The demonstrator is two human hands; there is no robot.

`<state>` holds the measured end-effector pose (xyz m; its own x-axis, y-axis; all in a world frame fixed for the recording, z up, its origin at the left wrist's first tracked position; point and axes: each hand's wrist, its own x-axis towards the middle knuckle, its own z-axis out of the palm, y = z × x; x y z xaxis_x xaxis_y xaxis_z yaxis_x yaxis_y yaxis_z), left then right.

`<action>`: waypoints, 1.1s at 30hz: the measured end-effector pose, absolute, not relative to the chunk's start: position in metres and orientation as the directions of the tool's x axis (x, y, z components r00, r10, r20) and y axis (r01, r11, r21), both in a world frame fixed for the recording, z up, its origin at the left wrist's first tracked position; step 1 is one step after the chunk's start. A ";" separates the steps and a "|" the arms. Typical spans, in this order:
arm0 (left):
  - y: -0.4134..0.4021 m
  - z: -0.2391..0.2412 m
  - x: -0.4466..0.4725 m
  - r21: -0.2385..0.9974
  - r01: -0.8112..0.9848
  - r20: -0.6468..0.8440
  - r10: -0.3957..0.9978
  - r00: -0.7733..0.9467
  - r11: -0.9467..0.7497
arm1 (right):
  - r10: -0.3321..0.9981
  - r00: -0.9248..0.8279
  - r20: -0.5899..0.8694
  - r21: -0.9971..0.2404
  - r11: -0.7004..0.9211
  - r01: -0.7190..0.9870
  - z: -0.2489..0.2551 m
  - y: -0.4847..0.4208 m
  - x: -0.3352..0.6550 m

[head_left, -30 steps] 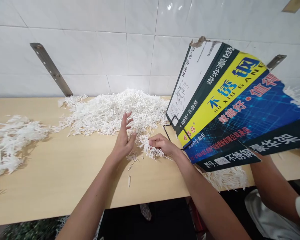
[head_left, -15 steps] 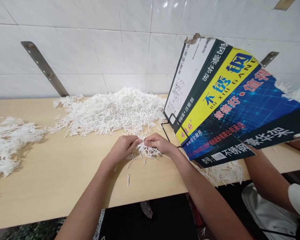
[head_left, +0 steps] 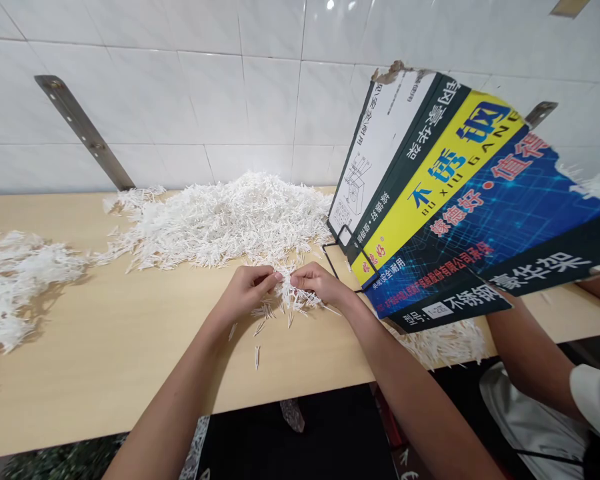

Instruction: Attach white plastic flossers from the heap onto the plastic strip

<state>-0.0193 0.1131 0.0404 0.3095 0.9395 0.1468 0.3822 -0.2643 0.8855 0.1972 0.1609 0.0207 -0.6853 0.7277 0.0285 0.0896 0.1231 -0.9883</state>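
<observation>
Pinching at a small loose clump of slender white plastic-looking sticks [head_left: 297, 303], the left hand [head_left: 250, 288] and right hand [head_left: 321, 283] face each other with a narrow gap between their fingertips. In each, thumb and forefinger are closed on some of the sticks; exactly how many are gripped is hidden. The clump lies between and just below the fingertips, on a pale, flat, wood-toned tabletop [head_left: 155, 360]. Beyond the fingers rises a broad white heap of similar sticks [head_left: 235, 220]; well to their left lies a looser white heap [head_left: 20, 287]; a lone short white stick [head_left: 257, 358] rests nearer the body. Right of the fingers, a large yellow, blue and dark printed cardboard sheet [head_left: 430, 207] stands at a slant in a black wire stand [head_left: 332, 262]. Likely faults: several sticks may come up together, because they overlap and tangle; one may slip or bend if the pinch is too light or too hard; and the right hand, near the stand, may jog it and tip the sheet.
</observation>
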 end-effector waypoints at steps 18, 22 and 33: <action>0.116 0.037 -0.016 0.920 0.233 0.296 0.948 0.116 -0.316 | 0.790 -0.613 -0.002 -0.988 0.095 0.126 0.016 0.160 0.199; 0.108 0.039 -0.009 0.869 0.430 0.155 0.959 0.236 -0.246 | 0.794 -0.608 0.015 -0.990 0.098 0.103 0.016 0.160 0.199; 0.127 0.038 -0.070 0.892 0.116 0.423 0.716 -0.555 -0.437 | 0.751 -0.654 0.085 -0.975 0.198 0.101 0.013 0.164 0.202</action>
